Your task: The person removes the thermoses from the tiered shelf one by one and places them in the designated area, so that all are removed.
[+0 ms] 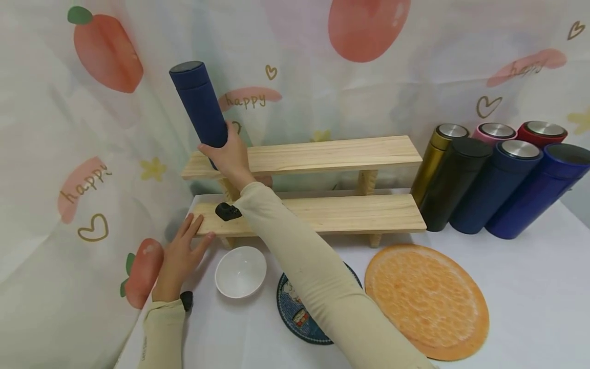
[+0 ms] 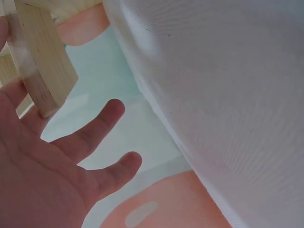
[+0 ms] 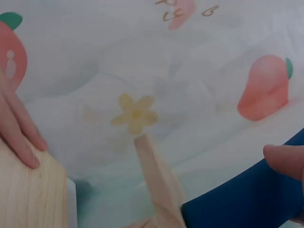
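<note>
A dark blue thermos bottle (image 1: 199, 105) leans to the left at the left end of the upper wooden shelf (image 1: 332, 155). My right hand (image 1: 232, 159) grips its lower part, thumb and fingers round the body. In the right wrist view the bottle (image 3: 237, 194) ends close to the wooden shelf end (image 3: 159, 180); whether they touch I cannot tell. At the left end of the lower shelf (image 1: 336, 214), my left hand (image 1: 177, 259) rests with spread fingers on the board's edge. Its fingers (image 2: 90, 137) look straight in the left wrist view.
Several thermos bottles (image 1: 475, 184) stand grouped right of the shelves. In front lie a white bowl (image 1: 240, 272), a blue round mat (image 1: 295, 312) partly under my right arm, and an orange round mat (image 1: 426, 302). A printed cloth (image 1: 295, 31) hangs behind and on the left.
</note>
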Demonstrator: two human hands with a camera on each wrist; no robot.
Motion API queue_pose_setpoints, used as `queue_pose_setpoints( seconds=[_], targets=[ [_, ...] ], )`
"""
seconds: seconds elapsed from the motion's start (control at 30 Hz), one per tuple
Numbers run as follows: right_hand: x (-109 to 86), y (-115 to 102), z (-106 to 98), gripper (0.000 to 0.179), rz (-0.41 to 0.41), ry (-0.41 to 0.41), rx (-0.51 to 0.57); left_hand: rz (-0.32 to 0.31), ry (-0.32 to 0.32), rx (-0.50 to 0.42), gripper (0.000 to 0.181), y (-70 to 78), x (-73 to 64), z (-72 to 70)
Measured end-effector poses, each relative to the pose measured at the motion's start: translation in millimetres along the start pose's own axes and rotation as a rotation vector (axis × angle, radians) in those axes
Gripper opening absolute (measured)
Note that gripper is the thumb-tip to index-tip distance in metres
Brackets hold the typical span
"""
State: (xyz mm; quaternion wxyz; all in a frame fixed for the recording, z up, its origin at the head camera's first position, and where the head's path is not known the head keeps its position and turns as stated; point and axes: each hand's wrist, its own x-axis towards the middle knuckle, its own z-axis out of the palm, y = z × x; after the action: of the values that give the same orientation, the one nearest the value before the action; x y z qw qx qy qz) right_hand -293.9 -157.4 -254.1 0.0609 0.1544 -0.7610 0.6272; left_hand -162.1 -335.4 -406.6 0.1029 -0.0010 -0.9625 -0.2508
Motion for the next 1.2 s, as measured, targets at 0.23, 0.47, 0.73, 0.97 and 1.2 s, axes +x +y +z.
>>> queue_pose_setpoints(
  seconds=[0.23, 0.47, 0.73, 0.97, 1.2],
  targets=[
    [3.5, 8, 2, 0.080, -0.012, 0.054, -0.022, -0.023, -0.011, 0.012, 0.075, 0.6, 0.3, 0.6],
    [-5.7, 8, -5, 0.080, -0.032, 0.036, 0.002, -0.035, -0.029, 0.028, 0.077, 1.3, 0.9, 0.7],
    [-22.3, 11, -17, 0.081, -0.055, 0.024, -0.002, -0.012, -0.026, 0.020, 0.078, -0.4, 0.1, -0.7],
    [-46.5, 12, -36, 0.082, -0.062, -0.015, 0.055, 0.003, -0.020, 0.005, 0.078, -2.1, 0.3, -0.2],
    [-70.5, 16, -57, 0.081, -0.082, 0.012, 0.126, 0.033, 0.005, 0.003, 0.076, -3.3, 0.0, 0.2]
  ],
)
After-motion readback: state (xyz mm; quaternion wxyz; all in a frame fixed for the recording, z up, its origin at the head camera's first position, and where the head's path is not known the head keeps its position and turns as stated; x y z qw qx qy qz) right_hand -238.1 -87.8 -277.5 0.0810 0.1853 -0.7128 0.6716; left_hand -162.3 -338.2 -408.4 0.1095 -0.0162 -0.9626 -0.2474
